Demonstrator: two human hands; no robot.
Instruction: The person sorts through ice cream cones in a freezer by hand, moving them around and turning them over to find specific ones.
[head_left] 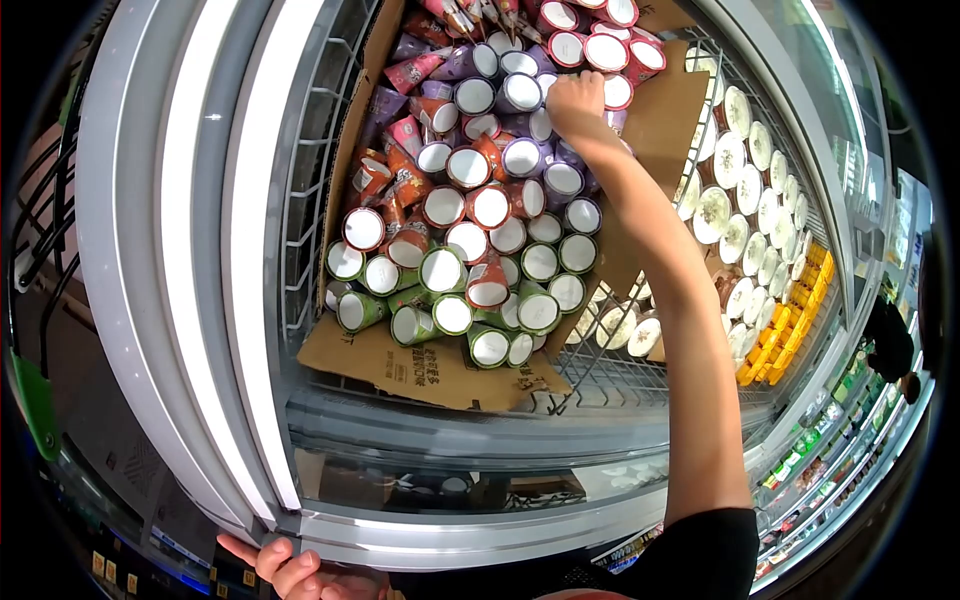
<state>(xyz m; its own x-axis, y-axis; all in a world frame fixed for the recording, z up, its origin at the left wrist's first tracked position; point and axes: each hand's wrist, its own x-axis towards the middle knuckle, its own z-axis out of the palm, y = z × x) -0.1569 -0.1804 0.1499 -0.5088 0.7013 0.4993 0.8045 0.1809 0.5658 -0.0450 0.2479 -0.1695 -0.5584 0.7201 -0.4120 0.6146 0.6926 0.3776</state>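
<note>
My right hand (pixel 577 100) reaches deep into a chest freezer, among paper-wrapped ice cream cones with round white lids. Its fingers are curled closed at the purple cones (pixel 521 92), close to the pink cones (pixel 606 52). Whatever the fingers hold is hidden under the hand. At the freezer's near left corner, my left hand (pixel 295 572) lies against the freezer rim (pixel 420 535), fingers apart and the index stretched out. Red-brown cones (pixel 467 168) and green cones (pixel 441 270) fill the nearer part of an opened cardboard box (pixel 425 372).
Wire dividers (pixel 625 375) separate the box from rows of white-lidded items (pixel 711 213) on the right. Beyond these sit yellow packages (pixel 790 320). Long light-coloured frame bars (pixel 200 250) run along the left. Shop shelves (pixel 840 440) and a person in dark clothes (pixel 888 340) are at far right.
</note>
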